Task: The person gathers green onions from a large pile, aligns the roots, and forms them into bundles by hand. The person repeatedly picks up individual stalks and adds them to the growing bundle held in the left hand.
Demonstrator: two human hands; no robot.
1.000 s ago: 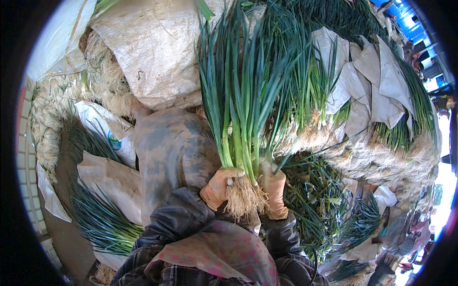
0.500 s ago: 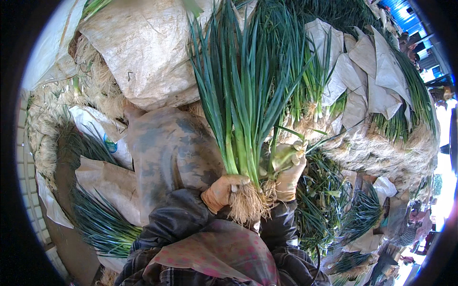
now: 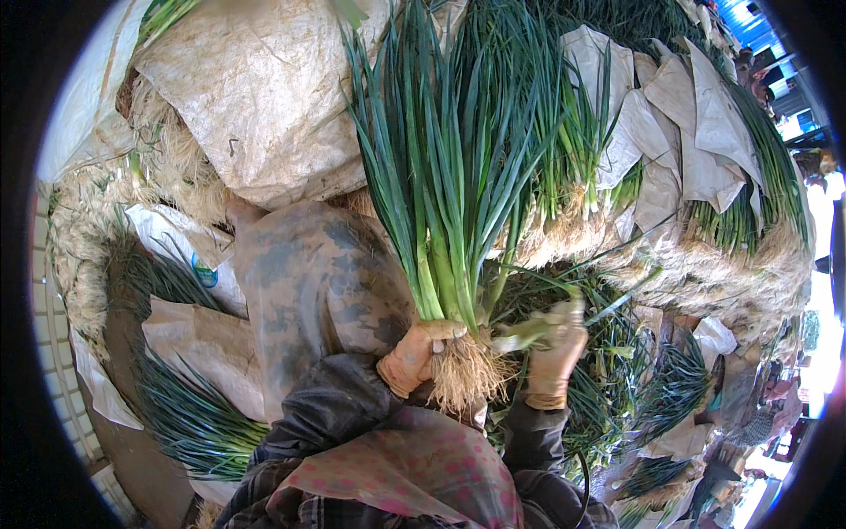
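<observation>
My left hand (image 3: 412, 354), in a tan glove, is closed round the base of a bunch of green onions (image 3: 449, 256), just above the pale stringy roots (image 3: 467, 375). Their long dark green leaves point away from me and fan out at the far end. To the right of the roots, my right hand (image 3: 557, 353), gloved as well and slightly blurred, is closed on a limp, pale green onion leaf (image 3: 527, 335). Greener ends of leaf trail past its fingers toward the right. My right fingertips are partly smeared by motion.
A heap of loose green leaves (image 3: 604, 370) lies to the right. Stacked green onions (image 3: 573, 159) and cloth sheets (image 3: 652, 132) stand beyond it. A large whitish sack (image 3: 264, 106) is at the far left; another green onion bunch (image 3: 198, 414) lies on sacking nearer me.
My right hand has moved right and slightly nearer me, away from the bunch, taking the pale leaf along. My left hand keeps its hold on the bunch almost in place.
</observation>
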